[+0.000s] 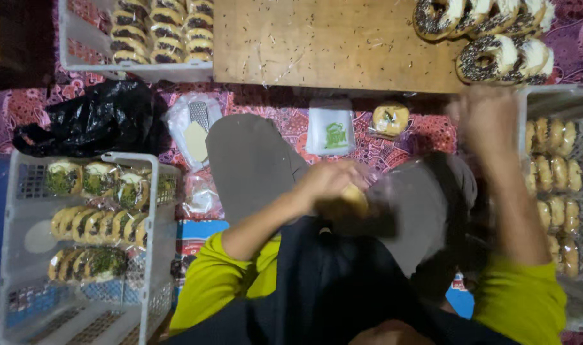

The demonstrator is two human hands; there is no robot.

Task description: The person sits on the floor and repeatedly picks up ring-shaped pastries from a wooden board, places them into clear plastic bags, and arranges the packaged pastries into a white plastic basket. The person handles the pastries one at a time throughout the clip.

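Left hand point(326, 182): clamped on a doughnut point(352, 203) over the lap. Right hand point(489, 118): blurred, near the board point(317, 45), grip unclear. Best kept level, held lightly, clear of topping.

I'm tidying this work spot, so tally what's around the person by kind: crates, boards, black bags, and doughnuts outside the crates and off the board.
Crates: 3
Board: 1
Black bag: 1
Wrapped doughnut on the cloth: 1
Held doughnut: 1
Total: 7
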